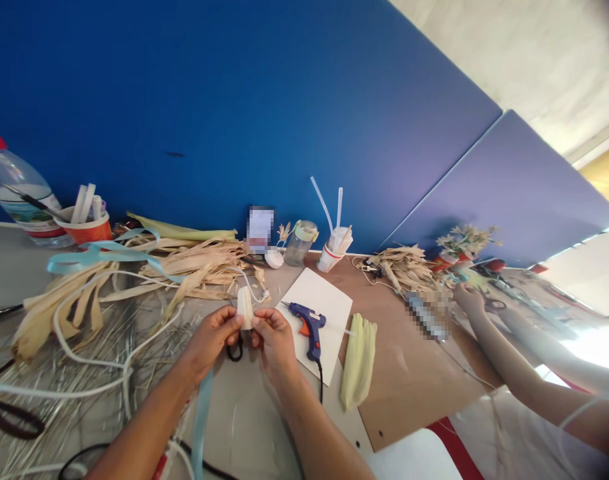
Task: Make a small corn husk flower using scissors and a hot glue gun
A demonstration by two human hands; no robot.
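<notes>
Between my two hands a small pale piece of husk (pixel 245 308) stands upright. My left hand (pixel 223 330) pinches its lower left side, and my right hand (pixel 273 331) has its fingertips closed at its lower right edge. Just right of my hands, a blue glue gun (pixel 310 327) with an orange trigger lies on a white sheet (pixel 334 297). Pale green husks (pixel 359 360) rest beside the sheet. Dry tan husks (pixel 209 263) are heaped behind and to the left of my hands.
Clear thin strands (pixel 94 373) and white cords (pixel 97 389) spread at the left. Along the blue partition (pixel 234 100) stand a bottle (pixel 27 200), a red cup (pixel 87 230), a jar (pixel 301 243) and a cup with straws (pixel 333 253). Another person's hand (pixel 468 299) reaches in at the right.
</notes>
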